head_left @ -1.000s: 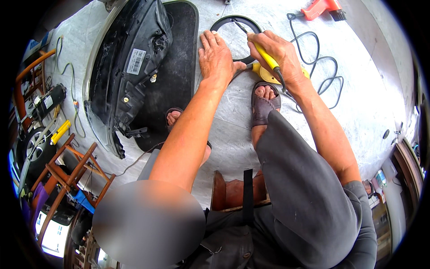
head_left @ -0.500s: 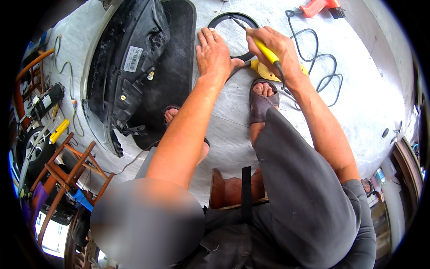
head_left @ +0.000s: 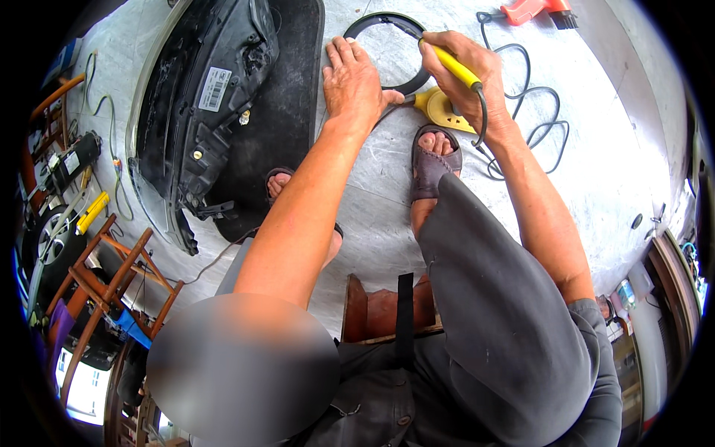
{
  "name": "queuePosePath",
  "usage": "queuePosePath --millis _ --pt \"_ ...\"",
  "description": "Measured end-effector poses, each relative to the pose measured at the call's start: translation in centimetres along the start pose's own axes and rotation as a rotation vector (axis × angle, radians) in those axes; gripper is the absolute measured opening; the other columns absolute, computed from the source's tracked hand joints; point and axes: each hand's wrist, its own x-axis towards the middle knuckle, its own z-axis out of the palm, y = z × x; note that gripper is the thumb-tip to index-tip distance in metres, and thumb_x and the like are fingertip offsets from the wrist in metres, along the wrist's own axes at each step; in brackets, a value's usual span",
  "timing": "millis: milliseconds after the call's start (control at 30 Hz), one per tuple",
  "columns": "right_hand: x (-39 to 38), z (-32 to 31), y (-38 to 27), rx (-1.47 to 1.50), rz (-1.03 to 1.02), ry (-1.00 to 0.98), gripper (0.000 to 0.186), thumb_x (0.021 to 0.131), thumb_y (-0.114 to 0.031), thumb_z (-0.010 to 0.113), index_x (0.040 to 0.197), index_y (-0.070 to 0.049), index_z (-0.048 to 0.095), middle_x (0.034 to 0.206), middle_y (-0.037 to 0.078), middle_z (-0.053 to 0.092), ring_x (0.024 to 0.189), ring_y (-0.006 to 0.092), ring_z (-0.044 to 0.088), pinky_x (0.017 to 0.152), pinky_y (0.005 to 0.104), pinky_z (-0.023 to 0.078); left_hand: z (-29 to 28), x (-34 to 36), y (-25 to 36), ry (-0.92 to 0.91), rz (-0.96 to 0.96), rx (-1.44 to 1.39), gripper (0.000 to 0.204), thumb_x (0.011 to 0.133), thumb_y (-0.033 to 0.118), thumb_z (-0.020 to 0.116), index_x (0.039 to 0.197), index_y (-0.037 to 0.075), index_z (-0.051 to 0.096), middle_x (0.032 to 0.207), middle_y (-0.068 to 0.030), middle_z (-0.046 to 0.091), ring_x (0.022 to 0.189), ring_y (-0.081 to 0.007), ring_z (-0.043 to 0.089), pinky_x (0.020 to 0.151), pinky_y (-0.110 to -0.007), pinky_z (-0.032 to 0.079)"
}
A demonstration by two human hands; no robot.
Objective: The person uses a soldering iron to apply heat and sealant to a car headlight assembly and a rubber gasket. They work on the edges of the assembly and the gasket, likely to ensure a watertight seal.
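Note:
My right hand (head_left: 471, 74) grips a yellow-handled soldering iron (head_left: 456, 67) like a pen. Its thin dark shaft slants across the upper right of a black ring (head_left: 421, 78) on the floor; I cannot tell whether the tip touches it. My left hand (head_left: 353, 86) lies over the ring's left side and steadies it, fingers pointing away and thumb at the lower edge. That side of the ring is hidden under my hand. A yellow power strip (head_left: 441, 110) lies just below the ring, partly behind my right hand.
A black car headlight unit (head_left: 212, 112) rests on a dark mat (head_left: 298, 97) at the left. At the far right are a red heat gun (head_left: 532, 10) and a looping dark cable (head_left: 547, 93). Wooden frames (head_left: 112, 283) and a wheel (head_left: 52, 242) stand at far left.
My right hand and the soldering iron have shifted to the right, and the iron's tip has moved along the ring's top. My left hand stays on the ring.

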Motion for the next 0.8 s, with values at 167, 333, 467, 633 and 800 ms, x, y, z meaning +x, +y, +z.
queuePosePath --millis 167,333,467,633,800 --pt "0.1 -0.1 1.3 0.156 0.271 0.054 0.026 0.095 -0.023 0.071 0.106 0.000 0.072 0.077 0.009 0.072 0.070 0.0132 0.071 0.067 0.0262 0.055 0.0 -0.2 0.0 0.024 -0.001 0.006 0.122 0.064 0.054 0.091 0.147 -0.015 0.033 0.153 -0.0313 0.034 0.147 -0.0431 0.031 0.114 -0.050 0.040" --pt "0.1 -0.2 1.7 0.323 0.377 0.065 0.032 0.097 -0.027 0.069 0.108 0.003 0.072 0.080 0.007 0.074 0.073 0.0124 0.072 0.070 0.0237 0.056 -0.2 0.0 0.2 0.021 0.004 0.001 0.124 0.063 0.056 0.091 0.147 -0.015 0.033 0.154 -0.0317 0.034 0.148 -0.0433 0.030 0.114 -0.050 0.040" --pt "-0.4 0.4 2.2 0.447 0.427 0.109 0.031 0.097 -0.024 0.069 0.110 0.005 0.071 0.085 0.010 0.074 0.075 0.0146 0.073 0.073 0.0253 0.059 -0.2 -0.1 0.1 0.014 -0.006 0.008 0.126 0.062 0.057 0.091 0.147 -0.015 0.032 0.155 -0.0318 0.033 0.149 -0.0433 0.030 0.114 -0.050 0.040" --pt "-1.2 0.6 3.4 0.636 0.518 0.159 0.033 0.098 -0.022 0.071 0.117 0.005 0.069 0.092 0.013 0.074 0.080 0.0182 0.074 0.076 0.0287 0.061 -0.1 -0.1 0.1 0.015 -0.003 0.010 0.127 0.061 0.057 0.091 0.148 -0.014 0.032 0.155 -0.0319 0.033 0.149 -0.0431 0.030 0.113 -0.050 0.041" --pt "0.0 -0.4 4.2 0.624 0.535 0.110 0.036 0.098 -0.024 0.071 0.119 0.005 0.069 0.094 0.013 0.074 0.082 0.0185 0.075 0.078 0.0299 0.062 -0.1 0.1 0.2 0.017 -0.002 0.007 0.126 0.060 0.056 0.092 0.147 -0.015 0.033 0.155 -0.0315 0.033 0.148 -0.0429 0.031 0.113 -0.050 0.042"
